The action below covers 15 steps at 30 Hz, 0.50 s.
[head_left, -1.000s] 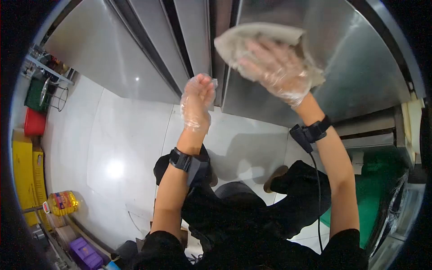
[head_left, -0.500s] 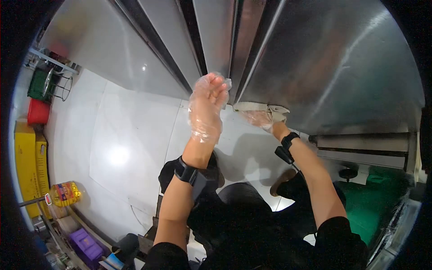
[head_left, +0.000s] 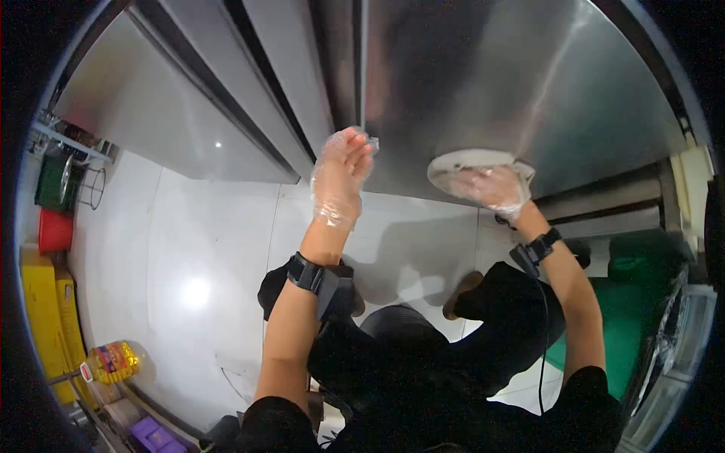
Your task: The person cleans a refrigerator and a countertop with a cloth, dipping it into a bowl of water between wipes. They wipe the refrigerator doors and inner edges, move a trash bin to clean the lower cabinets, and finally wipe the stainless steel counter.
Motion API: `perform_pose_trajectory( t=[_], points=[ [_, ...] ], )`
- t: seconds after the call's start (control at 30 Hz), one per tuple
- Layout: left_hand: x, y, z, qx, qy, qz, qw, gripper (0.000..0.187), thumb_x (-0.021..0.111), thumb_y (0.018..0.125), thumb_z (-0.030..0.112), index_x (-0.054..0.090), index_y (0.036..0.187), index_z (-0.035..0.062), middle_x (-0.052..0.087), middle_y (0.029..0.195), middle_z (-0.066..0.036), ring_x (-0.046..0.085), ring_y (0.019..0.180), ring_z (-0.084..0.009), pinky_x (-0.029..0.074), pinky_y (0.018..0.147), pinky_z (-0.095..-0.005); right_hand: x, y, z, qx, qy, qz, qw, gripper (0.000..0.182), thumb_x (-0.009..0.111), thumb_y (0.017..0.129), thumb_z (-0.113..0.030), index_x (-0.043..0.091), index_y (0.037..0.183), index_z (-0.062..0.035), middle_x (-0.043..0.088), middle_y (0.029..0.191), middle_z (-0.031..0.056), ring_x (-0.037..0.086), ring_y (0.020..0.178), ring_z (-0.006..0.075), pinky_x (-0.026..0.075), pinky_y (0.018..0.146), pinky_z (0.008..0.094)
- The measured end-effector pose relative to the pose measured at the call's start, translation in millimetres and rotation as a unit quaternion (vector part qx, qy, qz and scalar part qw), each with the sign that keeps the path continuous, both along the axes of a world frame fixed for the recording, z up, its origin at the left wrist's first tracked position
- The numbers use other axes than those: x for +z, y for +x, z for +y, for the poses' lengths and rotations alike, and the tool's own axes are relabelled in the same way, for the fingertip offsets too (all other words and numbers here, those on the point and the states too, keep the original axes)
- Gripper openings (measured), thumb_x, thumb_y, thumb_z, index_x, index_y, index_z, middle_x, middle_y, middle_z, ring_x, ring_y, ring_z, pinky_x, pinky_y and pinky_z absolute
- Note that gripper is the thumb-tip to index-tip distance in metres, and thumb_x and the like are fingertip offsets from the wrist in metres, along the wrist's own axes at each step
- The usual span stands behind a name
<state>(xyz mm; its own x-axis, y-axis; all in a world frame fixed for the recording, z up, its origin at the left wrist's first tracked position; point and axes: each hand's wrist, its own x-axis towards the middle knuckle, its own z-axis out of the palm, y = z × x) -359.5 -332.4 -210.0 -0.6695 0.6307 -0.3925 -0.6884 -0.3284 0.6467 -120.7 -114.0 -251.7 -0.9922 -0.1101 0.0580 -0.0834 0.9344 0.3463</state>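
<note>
No legible text or labels anywhere

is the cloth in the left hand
No, the right hand presses the cloth against the steel door.
</note>
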Motion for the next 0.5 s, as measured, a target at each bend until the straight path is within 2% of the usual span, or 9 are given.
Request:
perform_pose_trajectory(
  t=[0.03,0.07,0.13,0.27,0.33,0.4,0.43,0.47,0.5],
  points=[
    [-0.4,2.8,2.8,-0.008,0.003,0.001,1.000,0.027,0.059,0.092,0.023,0.058,0.110,0.0044,0.063,0.103,-0.006,0.061,0.095,-0.0197,0.049,0.083,-0.0290,35.6,8.5,-7.5,0.017,0.062,0.049,0.997,0.047,0.051,0.080,-0.023,0.057,0.126,-0.0277,0.058,0.126,-0.0056,0.056,0.107,0.0181,0.047,0.088,0.0378],
    [-1.6,5.4,4.9,-0.016,0.001,0.000,1.000,0.027,0.059,0.092,0.023,0.058,0.110,0.0043,0.063,0.103,-0.006,0.061,0.095,-0.0198,0.049,0.083,-0.0290,66.0,7.5,-13.0,0.045,0.096,0.182,0.978,0.039,0.055,0.078,-0.013,0.064,0.115,-0.0239,0.064,0.113,-0.0043,0.061,0.097,0.0188,0.049,0.080,0.0369],
    [-4.4,10.6,8.5,-0.028,-0.001,0.002,1.000,0.026,0.059,0.092,0.023,0.058,0.110,0.0043,0.063,0.103,-0.006,0.061,0.095,-0.0200,0.049,0.084,-0.0290,112.3,24.2,-9.8,-0.003,0.130,0.199,0.971,0.051,0.059,0.073,-0.014,0.060,0.122,-0.0305,0.060,0.119,-0.0059,0.055,0.105,0.0173,0.045,0.089,0.0372],
    [-13.1,19.1,15.5,-0.070,0.006,0.010,0.997,0.027,0.060,0.091,0.023,0.059,0.110,0.0043,0.064,0.105,-0.007,0.061,0.097,-0.0202,0.049,0.087,-0.0296,183.9,37.6,-21.0,-0.119,0.097,0.379,0.913,0.055,0.061,0.067,0.000,0.065,0.117,-0.0236,0.061,0.113,0.0009,0.055,0.106,0.0230,0.041,0.095,0.0375],
    [-15.3,24.7,17.5,-0.094,0.001,0.025,0.995,0.029,0.060,0.091,0.025,0.059,0.110,0.0042,0.064,0.106,-0.007,0.061,0.098,-0.0203,0.049,0.089,-0.0304,193.8,32.6,-29.0,-0.112,0.058,0.438,0.890,0.056,0.058,0.066,0.006,0.065,0.116,-0.0193,0.060,0.111,0.0042,0.055,0.105,0.0256,0.042,0.094,0.0383],
    [-17.2,32.0,16.9,-0.211,0.001,0.083,0.974,0.033,0.059,0.091,0.031,0.061,0.110,0.0045,0.065,0.107,-0.007,0.061,0.101,-0.0208,0.048,0.093,-0.0323,187.0,25.6,-33.9,-0.101,-0.059,0.485,0.867,0.057,0.060,0.065,0.006,0.064,0.117,-0.0175,0.060,0.111,0.0062,0.056,0.104,0.0272,0.043,0.095,0.0379],
    [-15.0,37.5,18.0,-0.275,-0.023,0.106,0.955,0.046,0.058,0.091,0.038,0.053,0.126,0.0072,0.058,0.122,-0.010,0.057,0.110,-0.0222,0.046,0.096,-0.0362,178.6,25.6,-44.6,-0.163,-0.142,0.470,0.856,0.054,0.064,0.069,0.002,0.060,0.120,-0.0140,0.060,0.114,0.0077,0.056,0.107,0.0262,0.043,0.097,0.0363],
    [-9.0,46.4,17.7,-0.275,-0.022,0.109,0.955,0.046,0.058,0.091,0.038,0.053,0.126,0.0072,0.058,0.122,-0.010,0.057,0.110,-0.0222,0.046,0.096,-0.0362,160.5,21.2,-46.8,-0.149,-0.239,0.486,0.827,0.053,0.066,0.071,-0.002,0.058,0.122,-0.0125,0.060,0.116,0.0079,0.055,0.110,0.0248,0.042,0.098,0.0354],
    [-1.9,59.3,16.3,-0.319,-0.003,0.136,0.938,0.057,0.058,0.091,0.040,0.041,0.136,0.0103,0.052,0.129,-0.011,0.054,0.114,-0.0231,0.045,0.097,-0.0374,140.3,18.1,-49.5,-0.134,-0.334,0.498,0.789,0.053,0.069,0.073,-0.005,0.056,0.124,-0.0109,0.060,0.119,0.0081,0.054,0.113,0.0234,0.042,0.099,0.0344]
  ],
)
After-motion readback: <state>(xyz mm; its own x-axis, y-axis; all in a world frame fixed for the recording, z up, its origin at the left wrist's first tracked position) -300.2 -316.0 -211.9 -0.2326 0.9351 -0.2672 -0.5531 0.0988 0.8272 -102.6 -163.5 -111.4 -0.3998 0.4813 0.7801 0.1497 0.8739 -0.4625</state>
